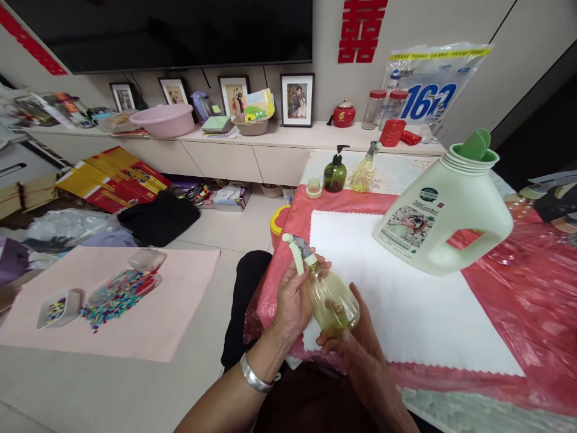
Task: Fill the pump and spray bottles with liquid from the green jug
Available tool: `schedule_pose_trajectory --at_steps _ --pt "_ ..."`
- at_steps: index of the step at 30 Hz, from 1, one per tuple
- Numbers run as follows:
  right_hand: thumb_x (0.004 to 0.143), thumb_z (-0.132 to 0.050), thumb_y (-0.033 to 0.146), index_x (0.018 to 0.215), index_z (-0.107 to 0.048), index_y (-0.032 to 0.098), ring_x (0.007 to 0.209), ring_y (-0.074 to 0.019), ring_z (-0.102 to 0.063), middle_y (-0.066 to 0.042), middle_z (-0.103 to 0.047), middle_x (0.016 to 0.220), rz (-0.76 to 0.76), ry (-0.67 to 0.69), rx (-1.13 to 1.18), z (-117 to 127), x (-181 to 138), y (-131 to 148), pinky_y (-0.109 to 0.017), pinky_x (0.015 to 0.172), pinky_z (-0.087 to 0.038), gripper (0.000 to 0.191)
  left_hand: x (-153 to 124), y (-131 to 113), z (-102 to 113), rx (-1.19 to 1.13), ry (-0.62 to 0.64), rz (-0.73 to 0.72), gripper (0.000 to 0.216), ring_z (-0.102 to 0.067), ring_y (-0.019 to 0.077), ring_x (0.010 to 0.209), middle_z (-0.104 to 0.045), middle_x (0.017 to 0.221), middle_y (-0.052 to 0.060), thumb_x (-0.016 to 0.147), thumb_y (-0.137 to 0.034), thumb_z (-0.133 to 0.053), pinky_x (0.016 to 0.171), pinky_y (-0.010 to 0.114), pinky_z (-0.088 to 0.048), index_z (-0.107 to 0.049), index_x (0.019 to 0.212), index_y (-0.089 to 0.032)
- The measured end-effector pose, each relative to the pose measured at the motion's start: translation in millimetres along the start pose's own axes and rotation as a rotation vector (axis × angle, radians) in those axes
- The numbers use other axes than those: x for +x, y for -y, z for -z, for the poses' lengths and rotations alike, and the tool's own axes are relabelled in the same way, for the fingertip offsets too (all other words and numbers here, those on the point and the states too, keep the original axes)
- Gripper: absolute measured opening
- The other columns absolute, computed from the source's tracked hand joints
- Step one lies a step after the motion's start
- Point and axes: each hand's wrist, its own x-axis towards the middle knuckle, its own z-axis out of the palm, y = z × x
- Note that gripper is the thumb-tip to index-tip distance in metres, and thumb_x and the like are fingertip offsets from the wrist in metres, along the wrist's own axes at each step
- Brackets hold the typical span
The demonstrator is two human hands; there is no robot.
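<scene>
A clear yellowish spray bottle (331, 294) with a grey and pale green trigger head is tilted over the table's near left corner. Wrapped around its neck and upper side is my left hand (292, 294). My right hand (356, 346) supports the bottle's base from below and the right, fingers curled against it. Some greenish liquid shows near the bottom. To the right, a large pale green detergent jug (446, 207) stands on the white scalloped mat (396, 313), a green cap sitting loosely in its mouth.
Behind the mat stand a green pump bottle (335, 174), a second spray bottle (363, 171) and a small pale cap (314, 187). Red plastic sheeting (541, 319) covers the table. At left, colourful small pieces (115, 297) lie on a pink sheet (180, 288).
</scene>
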Motion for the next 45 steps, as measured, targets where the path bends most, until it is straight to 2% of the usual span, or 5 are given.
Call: schedule_pose_trajectory --at_steps 9,19,27,35,45 --pt "0.072 -0.057 0.094 0.13 -0.05 0.015 0.046 -0.0098 -0.048 -0.01 -0.065 0.086 -0.417 0.15 0.237 5.3 5.2 6.7 -0.021 0.042 -0.036 0.099 -3.3 -8.8 -8.7 -0.036 0.092 0.078 0.023 -0.075 0.0228 0.092 -0.079 0.095 0.007 0.076 -0.026 -0.08 0.094 0.038 -0.055 -0.076 0.097 -0.018" --pt "0.081 -0.08 0.049 0.155 -0.038 0.029 0.13 -0.0249 -0.052 -0.01 -0.042 0.153 0.28 -0.156 -0.34 -3.1 -9.8 -3.5 -0.032 0.097 -0.053 0.088 -3.6 -5.6 -1.9 0.01 -0.048 0.058 0.027 -0.075 0.0221 0.087 -0.079 0.093 0.007 0.074 -0.023 -0.079 0.085 0.034 -0.056 -0.074 0.098 -0.014" --pt "0.086 -0.052 0.082 0.127 -0.061 0.016 0.049 -0.0106 -0.051 -0.009 -0.066 0.086 -0.162 0.137 0.1 9.5 4.0 -0.2 -0.024 0.048 -0.041 0.077 -3.4 -10.3 -6.5 0.003 -0.006 0.082 0.028 -0.073 0.0234 0.093 -0.078 0.093 0.008 0.073 -0.023 -0.077 0.101 0.039 -0.05 -0.075 0.099 -0.013" --pt "0.082 -0.075 0.057 0.15 -0.048 0.028 0.145 -0.0286 -0.038 -0.006 -0.043 0.154 0.298 -0.178 -0.384 2.5 -9.9 -0.7 -0.042 0.12 -0.037 0.079 -7.2 -9.8 -7.0 0.081 -0.015 0.048 0.03 -0.074 0.0217 0.092 -0.079 0.095 0.009 0.072 -0.024 -0.083 0.09 0.032 -0.054 -0.075 0.099 -0.014" --pt "0.086 -0.074 0.049 0.128 -0.066 0.032 0.08 -0.0189 -0.061 -0.011 -0.059 0.128 0.609 -0.301 -0.835 16.4 2.4 39.6 -0.033 0.065 -0.054 0.046 -1.9 -16.0 -9.5 0.392 0.14 -0.119 0.035 -0.07 0.0225 0.097 -0.077 0.106 0.007 0.077 -0.034 -0.086 0.088 0.032 -0.053 -0.074 0.108 -0.024"
